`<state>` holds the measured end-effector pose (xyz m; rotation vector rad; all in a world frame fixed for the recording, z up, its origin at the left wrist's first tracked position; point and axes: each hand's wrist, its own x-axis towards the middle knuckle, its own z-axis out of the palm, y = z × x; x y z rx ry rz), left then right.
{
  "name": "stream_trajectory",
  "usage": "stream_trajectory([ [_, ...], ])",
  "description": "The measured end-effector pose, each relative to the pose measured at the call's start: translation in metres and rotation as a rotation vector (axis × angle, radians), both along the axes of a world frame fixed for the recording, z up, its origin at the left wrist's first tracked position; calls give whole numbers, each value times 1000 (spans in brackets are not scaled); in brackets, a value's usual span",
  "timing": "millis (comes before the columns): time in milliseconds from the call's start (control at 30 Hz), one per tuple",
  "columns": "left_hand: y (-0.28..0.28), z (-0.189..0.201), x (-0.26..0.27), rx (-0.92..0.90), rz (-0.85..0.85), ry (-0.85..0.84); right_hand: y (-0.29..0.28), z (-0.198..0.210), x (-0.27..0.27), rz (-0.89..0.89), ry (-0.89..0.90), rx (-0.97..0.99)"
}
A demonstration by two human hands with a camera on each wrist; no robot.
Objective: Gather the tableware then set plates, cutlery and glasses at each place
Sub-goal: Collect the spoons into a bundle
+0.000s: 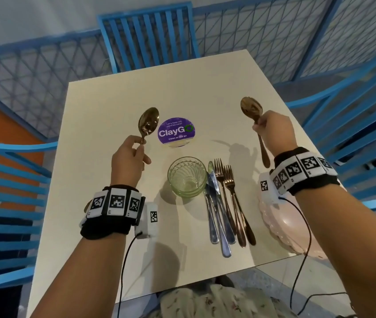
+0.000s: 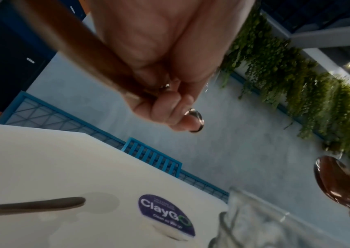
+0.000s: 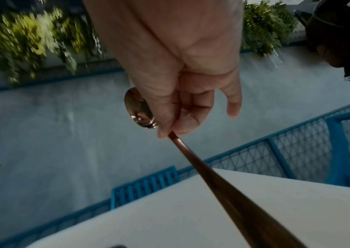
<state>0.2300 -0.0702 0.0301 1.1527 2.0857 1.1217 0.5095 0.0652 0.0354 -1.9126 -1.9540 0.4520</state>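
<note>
Each hand holds a copper spoon upright above the cream table (image 1: pixel 118 104). My left hand (image 1: pixel 131 157) grips the left spoon (image 1: pixel 148 123) by its handle, bowl up, left of the purple sticker. My right hand (image 1: pixel 270 131) pinches the right spoon (image 1: pixel 251 108) near its neck, and the handle hangs down past the wrist. In the wrist views the left hand (image 2: pixel 170 104) and the right hand (image 3: pixel 182 107) curl round the spoon handle (image 2: pixel 89 55) and the other handle (image 3: pixel 229 194). Stacked green glasses (image 1: pixel 187 176), two knives (image 1: pixel 214 203), two copper forks (image 1: pixel 230 193) and pink plates (image 1: pixel 283 228) lie near me.
A round purple ClayGo sticker (image 1: pixel 176 132) marks the table's middle. Blue slatted chairs stand at the far side (image 1: pixel 148 35), the left (image 1: pixel 5 180) and the right (image 1: pixel 352 125). A blue mesh railing (image 1: pixel 262 35) runs behind the table. The plates overhang the front right edge.
</note>
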Motion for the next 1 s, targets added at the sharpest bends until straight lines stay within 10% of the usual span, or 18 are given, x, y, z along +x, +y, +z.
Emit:
stream_trajectory([
  [300,-18,49,30,188,-60,-281,-62,70,-10,126,280,220],
  [633,-49,64,82,87,-318,-305,-123,74,-54,229,867,-192],
  [1000,-92,47,36,142,-27,-371,-159,41,-156,283,996,-245],
])
